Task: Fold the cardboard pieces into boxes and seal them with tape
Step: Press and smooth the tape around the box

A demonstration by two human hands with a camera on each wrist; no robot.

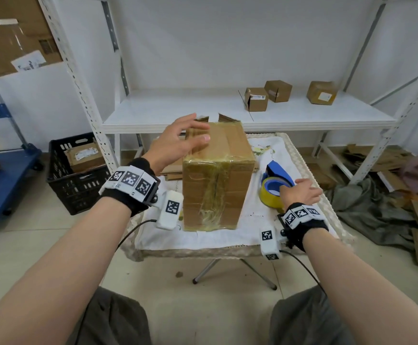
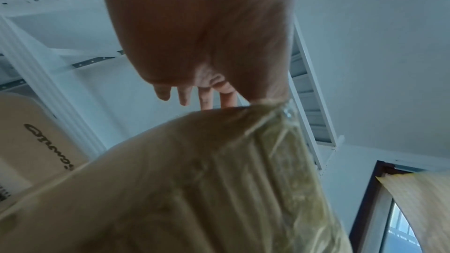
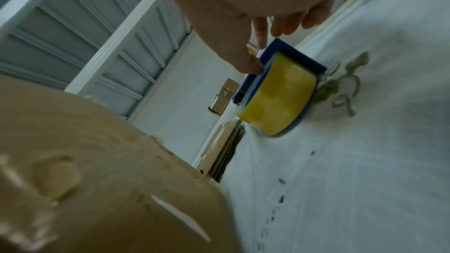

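Observation:
A brown cardboard box (image 1: 217, 175) wrapped with yellowish tape stands on the small table (image 1: 310, 168). Two flaps stick up at its far edge. My left hand (image 1: 178, 140) hovers at the box's top left edge with fingers spread and straight; in the left wrist view the fingers (image 2: 207, 97) reach over the box (image 2: 194, 189). To the right lies a blue tape dispenser (image 1: 277, 173) with a yellow roll (image 1: 271, 195). My right hand (image 1: 300, 191) rests on the dispenser, fingers relaxed. In the right wrist view my thumb touches the blue frame (image 3: 287, 59) above the roll (image 3: 277, 99).
A white cloth (image 1: 203, 235) covers the table. Flat cardboard (image 1: 173, 170) lies behind the box. A white shelf (image 1: 178, 110) beyond holds three small boxes (image 1: 277, 90). A black crate (image 1: 75, 170) stands at left; flattened cartons and a grey cloth (image 1: 367, 207) litter the floor at right.

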